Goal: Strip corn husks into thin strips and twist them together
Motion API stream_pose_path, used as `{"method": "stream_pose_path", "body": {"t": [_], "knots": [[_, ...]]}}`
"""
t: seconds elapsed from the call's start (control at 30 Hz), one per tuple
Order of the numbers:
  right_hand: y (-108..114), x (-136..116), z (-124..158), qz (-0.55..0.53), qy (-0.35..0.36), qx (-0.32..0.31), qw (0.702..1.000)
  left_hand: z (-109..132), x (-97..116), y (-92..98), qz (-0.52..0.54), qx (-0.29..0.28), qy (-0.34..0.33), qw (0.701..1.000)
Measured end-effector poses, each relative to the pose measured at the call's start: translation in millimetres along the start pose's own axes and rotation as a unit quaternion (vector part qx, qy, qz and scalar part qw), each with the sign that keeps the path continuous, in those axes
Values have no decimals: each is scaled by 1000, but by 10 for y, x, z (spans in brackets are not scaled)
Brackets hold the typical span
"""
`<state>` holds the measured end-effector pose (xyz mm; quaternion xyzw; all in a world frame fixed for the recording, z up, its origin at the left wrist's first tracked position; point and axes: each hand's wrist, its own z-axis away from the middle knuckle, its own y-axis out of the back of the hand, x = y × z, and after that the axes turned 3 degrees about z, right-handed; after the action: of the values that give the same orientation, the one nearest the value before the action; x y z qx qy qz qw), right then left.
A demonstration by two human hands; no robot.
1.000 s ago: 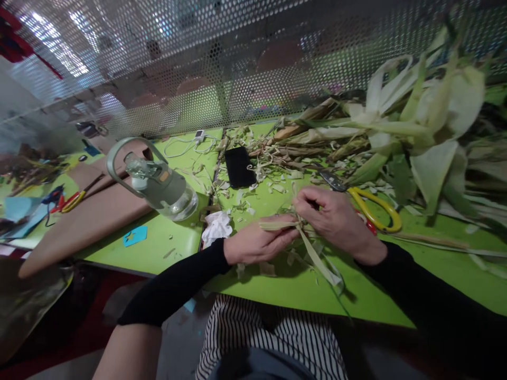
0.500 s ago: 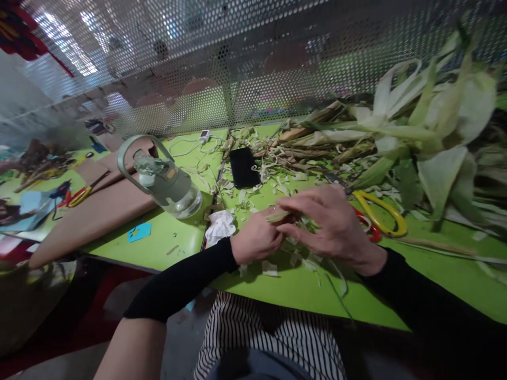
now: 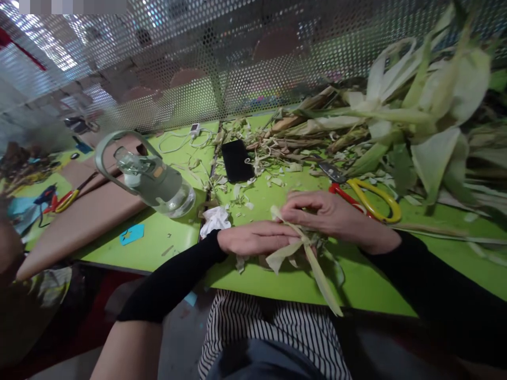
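Green table (image 3: 166,243), perforated metal screen (image 3: 198,63) along its far edge. Person seated at the near edge, black sleeves, striped cloth in the lap.

Both hands meet near the middle of the table, close to the near edge.
- Left hand (image 3: 257,237): low over the table, fingers stretched out flat toward the right, tips pinched on the husk strip (image 3: 319,272).
- Right hand (image 3: 332,214): just beyond and right of the left, fingers curled narrow, gripping the strip's upper end.

Husk strip: pale, long and thin. Long axis runs on a diagonal, upper end at the right hand's fingertips, free end pointing down and right, hanging past the table's near edge. A shorter, broader flap droops from the same spot toward the lower left, under the left fingertips.

Around them:
- scissors (image 3: 368,198), yellow and red handles, just behind the right hand, blades pointing away to the left
- pile of corn husks (image 3: 396,121), far right
- black phone (image 3: 236,160) among husk scraps, beyond the hands
- crumpled tissue (image 3: 215,219) beside the left wrist
- water bottle (image 3: 152,179), tilted, left of the tissue
- blue tag (image 3: 132,234) and brown paper (image 3: 79,216), far left
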<state>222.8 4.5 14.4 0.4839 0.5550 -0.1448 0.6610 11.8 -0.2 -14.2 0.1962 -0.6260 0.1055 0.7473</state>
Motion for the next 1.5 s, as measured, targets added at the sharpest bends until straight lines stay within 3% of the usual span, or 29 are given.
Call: {"method": "stream_pose_path", "body": {"t": [0.13,0.3,0.37,0.5,0.6,0.67,0.77,0.87,1.07,1.5], "knots": [[-30,-56,39,-44,0,84,996,4,-133,-16,59,61,1,996],[-33,-101,73,-29,-3,14,999,-11,-235,-88,172,55,-30,983],[-48,-88,70,-31,-9,42,999,-30,-190,-120,169,58,-37,983],[-100,5,30,-79,-42,163,983,-88,-29,-154,54,174,-75,980],[-138,76,-2,-131,-57,196,970,-130,1,-151,-129,247,-112,954],[-142,86,-9,-139,-55,193,970,-144,-31,-142,-225,265,-115,931],[-109,49,4,-87,-47,147,984,-136,-77,-124,-277,254,-113,920],[-79,9,31,-20,-41,119,992,-109,-59,-111,-257,220,-135,931],[-141,-4,67,63,-20,178,982,-92,21,-141,-257,203,-164,930],[-250,60,58,-13,-24,126,992,-89,-80,-242,-336,172,-131,917]]}}
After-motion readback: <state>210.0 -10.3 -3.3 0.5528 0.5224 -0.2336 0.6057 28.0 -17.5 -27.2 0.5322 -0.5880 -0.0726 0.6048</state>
